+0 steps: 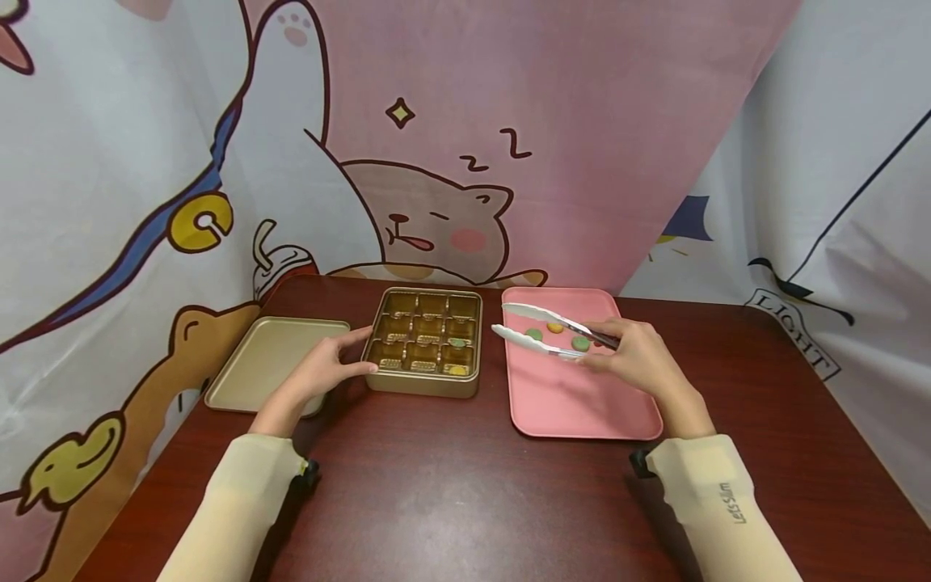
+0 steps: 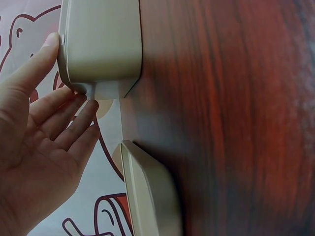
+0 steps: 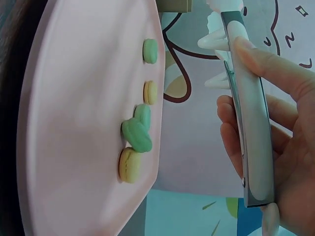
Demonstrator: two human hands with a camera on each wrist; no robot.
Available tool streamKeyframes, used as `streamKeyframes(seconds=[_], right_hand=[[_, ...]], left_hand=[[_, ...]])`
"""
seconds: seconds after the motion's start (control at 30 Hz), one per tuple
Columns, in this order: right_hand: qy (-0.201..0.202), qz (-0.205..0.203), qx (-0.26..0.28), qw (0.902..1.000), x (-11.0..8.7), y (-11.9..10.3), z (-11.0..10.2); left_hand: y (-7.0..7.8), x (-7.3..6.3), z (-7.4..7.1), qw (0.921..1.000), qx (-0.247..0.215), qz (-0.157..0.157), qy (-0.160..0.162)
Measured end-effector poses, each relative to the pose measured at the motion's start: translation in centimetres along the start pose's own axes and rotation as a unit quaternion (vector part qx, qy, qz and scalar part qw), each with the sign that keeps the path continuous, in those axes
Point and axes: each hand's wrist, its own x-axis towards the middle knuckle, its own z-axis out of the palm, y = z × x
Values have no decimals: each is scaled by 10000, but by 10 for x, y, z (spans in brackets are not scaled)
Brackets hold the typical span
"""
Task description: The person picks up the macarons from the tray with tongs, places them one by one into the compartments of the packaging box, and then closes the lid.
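Observation:
My left hand (image 1: 323, 370) touches the left side of a gold box (image 1: 422, 384), thumb at its near corner and fingers extended along the side. Inside the box is a clear divided insert. A green macaron (image 1: 457, 343) and a yellow macaron (image 1: 457, 370) sit in its right column. Between thumb and fingers, my right hand (image 1: 640, 360) grips tongs (image 3: 253, 123) with white tips. The tips stand apart over the left part of a pink tray (image 1: 582, 412). Several macarons lie on it, among them a green macaron (image 3: 150, 51) and a yellow macaron (image 3: 129, 165).
A flat gold lid (image 1: 272, 356) lies left of the box, partly behind my left hand. All of this rests on a dark reddish wooden table (image 1: 436, 493). Printed cloth (image 1: 604, 105) hangs behind the table and at both sides.

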Motion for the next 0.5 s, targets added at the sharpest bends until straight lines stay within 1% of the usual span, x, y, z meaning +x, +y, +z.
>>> streamKeyframes(seconds=[0.27, 0.5], right_hand=[[38, 140, -88, 9999, -3, 8, -1], [-49, 292, -147, 9995, -7, 14, -2]], left_hand=[[0, -1, -1, 10000, 26, 49, 1], [0, 0, 0, 10000, -6, 16, 21]])
